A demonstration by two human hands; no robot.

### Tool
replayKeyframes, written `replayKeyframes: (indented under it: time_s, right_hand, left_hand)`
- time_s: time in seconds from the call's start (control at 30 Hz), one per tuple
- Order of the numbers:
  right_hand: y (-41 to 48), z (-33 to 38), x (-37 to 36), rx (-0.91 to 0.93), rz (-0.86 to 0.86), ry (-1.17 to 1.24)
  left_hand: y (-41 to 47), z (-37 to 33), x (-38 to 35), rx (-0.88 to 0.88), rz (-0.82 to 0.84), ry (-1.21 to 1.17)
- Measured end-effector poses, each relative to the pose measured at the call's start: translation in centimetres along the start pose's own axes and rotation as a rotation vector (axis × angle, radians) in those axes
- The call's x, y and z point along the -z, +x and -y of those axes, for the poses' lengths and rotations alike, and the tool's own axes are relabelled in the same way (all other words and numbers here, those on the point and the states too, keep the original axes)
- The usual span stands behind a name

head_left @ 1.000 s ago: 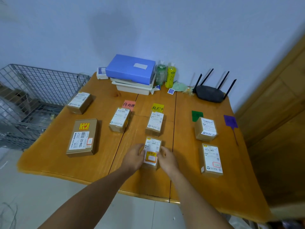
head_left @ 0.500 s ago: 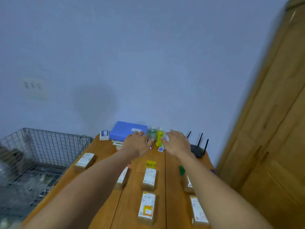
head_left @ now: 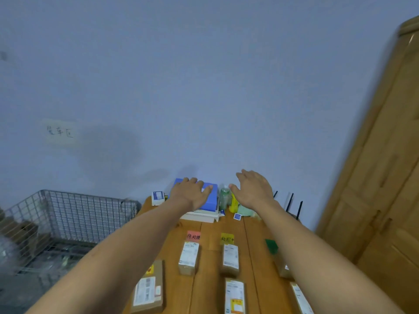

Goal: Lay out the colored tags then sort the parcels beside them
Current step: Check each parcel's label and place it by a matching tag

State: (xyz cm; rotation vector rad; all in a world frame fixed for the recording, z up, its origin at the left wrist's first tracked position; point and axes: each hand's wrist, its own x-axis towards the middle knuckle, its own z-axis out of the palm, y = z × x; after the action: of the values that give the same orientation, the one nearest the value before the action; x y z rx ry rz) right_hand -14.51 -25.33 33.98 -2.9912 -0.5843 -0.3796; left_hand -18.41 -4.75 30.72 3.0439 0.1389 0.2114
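1. Reaching out over the far end of the counter (head_left: 210, 264), the head view shows the left hand (head_left: 191, 194) and right hand (head_left: 254, 191) spread flat, fingers apart, holding nothing.
2. Risk, as I judge it: the right hand hangs just above the green bottle (head_left: 224, 197) and yellow bottle (head_left: 233, 203); a careless sweep could topple them onto the tags.
3. The left hand hovers over the blue box (head_left: 209, 200); contact cannot be told.
4. From the hands, the pink tag (head_left: 193, 235) and yellow tag (head_left: 227, 238) lie at 6 o'clock, the green tag (head_left: 271, 245) at 5 o'clock, each with a parcel (head_left: 188, 258) nearer the person.
5. One larger parcel (head_left: 148, 288) sits at 7 o'clock, beside no tag, apparently still unsorted.
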Motion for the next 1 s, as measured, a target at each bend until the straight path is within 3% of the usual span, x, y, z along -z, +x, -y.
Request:
replayKeyframes:
  time_s: [0.4,0.63,1.0]
  right_hand:
    - [3.5,15.6,-4.6,-0.129,0.061,0.261]
    - [2.7,20.2,-16.5,-0.233,0.293,0.456]
    - [-5.3,24.0,-38.1,-0.453,0.745,0.644]
  left_hand:
    - [-1.0,16.9,-1.6,0.025,0.058,-0.043]
    - [-2.5,22.0,-11.9,0.199,0.216,-0.25]
    - [-8.2,23.4,-32.5,0.523,0.661,-0.657]
